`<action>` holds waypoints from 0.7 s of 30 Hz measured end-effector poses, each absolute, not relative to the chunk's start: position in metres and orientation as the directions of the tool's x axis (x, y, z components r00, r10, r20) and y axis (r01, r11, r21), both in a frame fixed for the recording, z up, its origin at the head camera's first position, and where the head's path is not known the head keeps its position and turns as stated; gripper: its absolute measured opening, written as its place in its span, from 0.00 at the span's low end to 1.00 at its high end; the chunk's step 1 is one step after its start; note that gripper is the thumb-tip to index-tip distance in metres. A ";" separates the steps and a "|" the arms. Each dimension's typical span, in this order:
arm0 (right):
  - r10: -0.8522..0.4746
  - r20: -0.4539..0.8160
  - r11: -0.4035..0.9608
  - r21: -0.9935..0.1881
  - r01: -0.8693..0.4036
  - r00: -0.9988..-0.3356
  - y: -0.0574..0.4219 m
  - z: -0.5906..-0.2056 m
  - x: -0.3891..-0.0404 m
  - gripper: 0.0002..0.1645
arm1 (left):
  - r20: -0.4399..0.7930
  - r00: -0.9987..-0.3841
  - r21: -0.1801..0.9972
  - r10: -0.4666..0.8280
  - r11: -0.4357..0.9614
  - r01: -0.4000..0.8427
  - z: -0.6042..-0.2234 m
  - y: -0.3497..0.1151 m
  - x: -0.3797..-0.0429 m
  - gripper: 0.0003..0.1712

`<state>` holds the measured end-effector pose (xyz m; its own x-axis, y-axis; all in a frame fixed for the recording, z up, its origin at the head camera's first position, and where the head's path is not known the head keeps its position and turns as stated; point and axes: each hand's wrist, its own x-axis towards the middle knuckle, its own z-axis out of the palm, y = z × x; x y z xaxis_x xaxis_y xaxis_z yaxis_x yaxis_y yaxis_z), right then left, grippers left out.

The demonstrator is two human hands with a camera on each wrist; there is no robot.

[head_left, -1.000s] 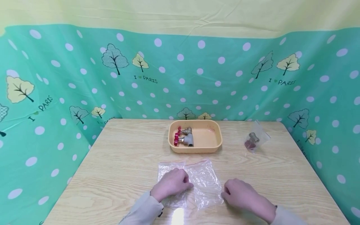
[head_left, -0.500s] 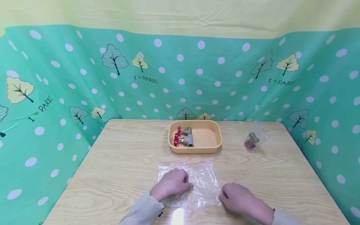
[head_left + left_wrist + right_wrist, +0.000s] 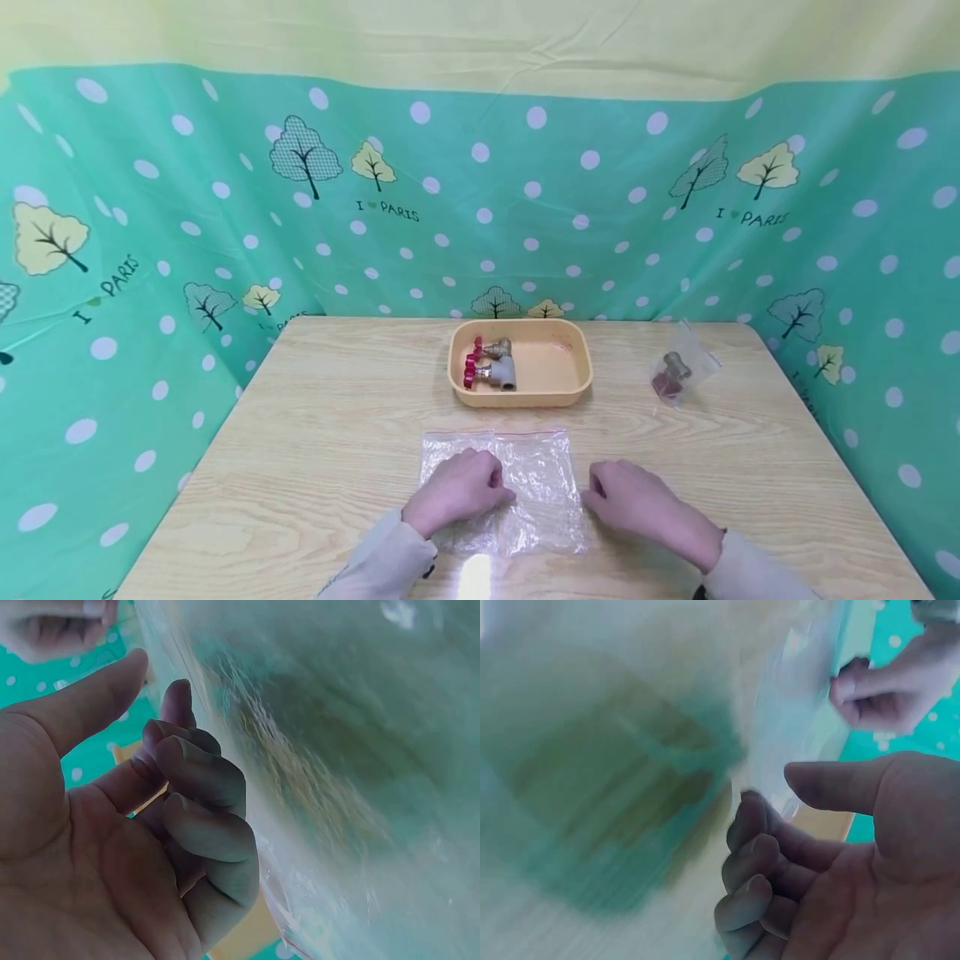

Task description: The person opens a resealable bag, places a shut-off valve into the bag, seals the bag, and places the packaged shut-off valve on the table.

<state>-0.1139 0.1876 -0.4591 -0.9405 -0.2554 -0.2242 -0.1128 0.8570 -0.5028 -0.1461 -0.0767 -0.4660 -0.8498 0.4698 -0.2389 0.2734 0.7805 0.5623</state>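
Note:
Two clear zip-lock bags lie flat side by side on the table: the left bag and the right bag. My left hand rests over the left bag, its thumb reaching the seam between both. In the left wrist view, the left fingers hang loosely curled, the thumb apart, holding nothing. Beside the right bag's right edge is my right hand. Its fingers are loosely curled in the right wrist view, thumb apart, with nothing gripped. Whether they touch the bag's edge I cannot tell.
Behind the bags stands a beige tray with red-handled valves on its left side. A zip-lock bag at the right back holds another valve. Patterned green cloth surrounds the wooden table.
The right bag has turned slightly and shifted left, so its top edge lines up with the left bag. My right hand moved left, then up along its edge. The left hand stayed put.

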 end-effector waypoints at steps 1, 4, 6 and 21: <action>-0.238 -0.228 0.860 -0.502 -0.095 -0.944 0.188 -0.459 -0.119 0.15 | -0.237 -0.850 0.558 0.469 0.783 0.276 -0.466 -0.076 -0.146 0.19; -0.203 -0.242 0.851 -0.523 -0.049 -0.949 0.190 -0.458 -0.136 0.12 | -0.224 -0.853 0.544 0.472 0.787 0.292 -0.467 -0.075 -0.145 0.19; -0.190 -0.260 0.833 -0.553 -0.015 -0.947 0.191 -0.459 -0.146 0.09 | -0.211 -0.856 0.541 0.471 0.786 0.299 -0.468 -0.074 -0.145 0.19; -0.191 -0.292 0.786 -0.617 0.032 -0.937 0.182 -0.468 -0.186 0.09 | -0.183 -0.862 0.534 0.473 0.784 0.317 -0.476 -0.070 -0.142 0.20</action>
